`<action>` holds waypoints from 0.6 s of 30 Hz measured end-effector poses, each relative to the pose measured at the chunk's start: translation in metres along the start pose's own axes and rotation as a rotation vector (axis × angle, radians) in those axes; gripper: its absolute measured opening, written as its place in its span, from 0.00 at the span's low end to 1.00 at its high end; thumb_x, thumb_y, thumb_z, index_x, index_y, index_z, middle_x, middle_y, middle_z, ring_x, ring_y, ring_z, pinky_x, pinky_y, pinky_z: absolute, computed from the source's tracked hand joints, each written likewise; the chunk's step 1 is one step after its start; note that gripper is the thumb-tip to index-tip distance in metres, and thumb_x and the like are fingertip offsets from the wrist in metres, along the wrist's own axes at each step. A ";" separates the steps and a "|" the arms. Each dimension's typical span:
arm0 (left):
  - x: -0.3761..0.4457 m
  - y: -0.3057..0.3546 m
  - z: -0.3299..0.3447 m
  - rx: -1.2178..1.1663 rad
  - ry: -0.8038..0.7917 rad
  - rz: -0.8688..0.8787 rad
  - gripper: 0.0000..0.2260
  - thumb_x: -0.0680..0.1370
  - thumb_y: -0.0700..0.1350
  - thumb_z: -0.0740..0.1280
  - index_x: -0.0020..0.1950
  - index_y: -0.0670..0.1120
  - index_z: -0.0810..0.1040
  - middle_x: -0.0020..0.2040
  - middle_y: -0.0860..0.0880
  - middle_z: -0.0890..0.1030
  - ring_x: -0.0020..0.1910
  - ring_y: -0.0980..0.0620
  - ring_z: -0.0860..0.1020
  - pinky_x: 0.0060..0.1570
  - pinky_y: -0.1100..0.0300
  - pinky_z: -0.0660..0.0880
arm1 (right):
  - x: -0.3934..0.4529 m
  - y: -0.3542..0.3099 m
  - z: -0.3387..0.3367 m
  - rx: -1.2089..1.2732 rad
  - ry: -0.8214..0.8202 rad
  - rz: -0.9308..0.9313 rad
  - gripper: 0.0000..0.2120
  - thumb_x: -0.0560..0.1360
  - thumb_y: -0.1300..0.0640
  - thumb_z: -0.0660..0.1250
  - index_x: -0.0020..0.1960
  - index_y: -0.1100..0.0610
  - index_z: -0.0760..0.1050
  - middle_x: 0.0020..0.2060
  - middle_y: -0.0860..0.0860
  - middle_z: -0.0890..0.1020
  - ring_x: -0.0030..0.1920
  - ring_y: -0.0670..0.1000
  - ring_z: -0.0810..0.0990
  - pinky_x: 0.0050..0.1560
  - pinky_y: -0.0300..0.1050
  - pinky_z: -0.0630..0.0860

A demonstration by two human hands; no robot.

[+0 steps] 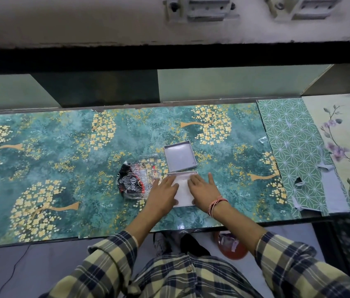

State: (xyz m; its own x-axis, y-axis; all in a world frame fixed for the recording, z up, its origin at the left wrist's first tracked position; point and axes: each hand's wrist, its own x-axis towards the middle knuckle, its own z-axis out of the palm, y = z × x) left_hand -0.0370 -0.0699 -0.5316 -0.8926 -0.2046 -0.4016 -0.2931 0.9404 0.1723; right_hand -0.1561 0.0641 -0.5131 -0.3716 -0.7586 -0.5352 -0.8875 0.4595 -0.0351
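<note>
A shallow white box (183, 191) lies on the table (62, 160) in front of me, with something white inside it. My left hand (163, 193) lies flat over its left side, fingers straight. My right hand (205, 190) presses flat on its right side, a red thread band around the wrist. Just beyond it sits a second square grey box part (180, 155), hollow side up and empty. A crumpled clear plastic wrapper (136, 179) with black and red print lies to the left, partly under my left hand.
The table carries a teal sheet with gold trees. At the right lie a green geometric sheet (294, 151) and a pale floral sheet (346, 147), torn near the front. A dark shelf runs behind. A red round object (233, 247) sits on the floor.
</note>
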 end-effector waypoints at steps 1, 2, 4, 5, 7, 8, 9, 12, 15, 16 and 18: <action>0.000 -0.001 0.000 0.011 -0.013 0.001 0.27 0.78 0.52 0.71 0.74 0.44 0.71 0.83 0.42 0.60 0.82 0.43 0.58 0.78 0.40 0.55 | 0.001 0.001 0.001 -0.025 -0.021 -0.001 0.35 0.79 0.60 0.67 0.81 0.63 0.53 0.82 0.59 0.55 0.83 0.58 0.51 0.76 0.73 0.45; 0.000 -0.001 0.002 0.021 -0.022 -0.002 0.28 0.78 0.52 0.71 0.75 0.43 0.70 0.83 0.42 0.60 0.82 0.43 0.58 0.78 0.39 0.55 | 0.001 0.002 0.002 -0.049 -0.037 0.000 0.35 0.80 0.61 0.66 0.81 0.63 0.51 0.83 0.59 0.53 0.83 0.57 0.49 0.75 0.74 0.44; 0.001 0.000 0.005 0.036 -0.034 -0.015 0.28 0.79 0.52 0.71 0.76 0.43 0.69 0.83 0.43 0.59 0.82 0.44 0.57 0.78 0.39 0.54 | 0.002 0.001 0.004 -0.090 -0.060 0.008 0.34 0.82 0.62 0.63 0.82 0.63 0.49 0.83 0.58 0.51 0.83 0.56 0.47 0.75 0.77 0.44; 0.002 0.002 0.007 0.043 -0.038 -0.022 0.29 0.79 0.53 0.71 0.76 0.44 0.69 0.83 0.43 0.60 0.82 0.44 0.57 0.78 0.38 0.54 | 0.002 -0.001 0.004 -0.104 -0.067 0.015 0.33 0.82 0.64 0.61 0.82 0.63 0.49 0.83 0.58 0.50 0.83 0.56 0.46 0.74 0.78 0.44; 0.004 0.004 0.008 0.052 -0.042 -0.029 0.28 0.78 0.53 0.72 0.75 0.44 0.70 0.82 0.44 0.62 0.82 0.44 0.57 0.77 0.38 0.56 | 0.004 -0.008 0.005 -0.128 -0.069 0.032 0.32 0.82 0.66 0.59 0.82 0.64 0.49 0.83 0.58 0.51 0.83 0.56 0.46 0.73 0.80 0.44; 0.006 0.004 0.007 0.052 -0.045 -0.031 0.28 0.77 0.53 0.72 0.74 0.44 0.71 0.82 0.44 0.63 0.82 0.45 0.58 0.77 0.38 0.57 | 0.005 -0.011 0.005 -0.140 -0.069 0.044 0.31 0.82 0.65 0.59 0.82 0.64 0.49 0.83 0.59 0.52 0.83 0.56 0.47 0.72 0.81 0.44; 0.007 0.005 0.005 0.045 -0.051 -0.035 0.27 0.77 0.53 0.72 0.73 0.45 0.72 0.81 0.45 0.64 0.81 0.45 0.58 0.77 0.38 0.57 | 0.006 -0.015 0.005 -0.152 -0.073 0.058 0.31 0.83 0.64 0.59 0.82 0.65 0.50 0.83 0.60 0.53 0.83 0.57 0.47 0.71 0.82 0.44; 0.007 0.005 0.002 0.013 -0.063 -0.037 0.27 0.78 0.52 0.72 0.74 0.44 0.72 0.82 0.44 0.63 0.82 0.45 0.58 0.78 0.37 0.55 | 0.011 -0.023 0.001 -0.119 -0.072 0.110 0.28 0.81 0.63 0.61 0.80 0.65 0.57 0.80 0.61 0.60 0.82 0.57 0.53 0.70 0.83 0.43; 0.001 0.001 0.002 -0.031 -0.027 -0.003 0.25 0.79 0.50 0.69 0.74 0.44 0.71 0.82 0.44 0.63 0.82 0.45 0.57 0.79 0.37 0.52 | 0.014 -0.017 -0.012 0.203 0.100 0.193 0.18 0.75 0.61 0.63 0.64 0.55 0.78 0.62 0.56 0.80 0.70 0.58 0.74 0.73 0.77 0.53; -0.002 0.000 0.003 -0.049 0.001 0.011 0.24 0.79 0.49 0.68 0.74 0.43 0.71 0.81 0.44 0.65 0.82 0.45 0.58 0.79 0.38 0.51 | 0.016 -0.012 -0.015 0.350 0.231 0.247 0.16 0.73 0.59 0.63 0.59 0.53 0.81 0.55 0.55 0.84 0.62 0.58 0.79 0.71 0.71 0.62; -0.010 -0.004 0.006 -0.087 0.067 0.026 0.22 0.79 0.47 0.67 0.72 0.43 0.73 0.79 0.44 0.68 0.82 0.45 0.59 0.80 0.40 0.52 | 0.024 0.000 -0.019 0.501 0.471 0.345 0.14 0.73 0.55 0.62 0.53 0.57 0.82 0.47 0.57 0.86 0.53 0.62 0.82 0.57 0.58 0.77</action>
State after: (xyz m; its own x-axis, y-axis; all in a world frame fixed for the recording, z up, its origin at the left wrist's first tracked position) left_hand -0.0249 -0.0700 -0.5332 -0.9205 -0.2008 -0.3352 -0.2954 0.9191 0.2608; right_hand -0.1701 0.0373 -0.5094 -0.7815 -0.5994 -0.1729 -0.5125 0.7749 -0.3699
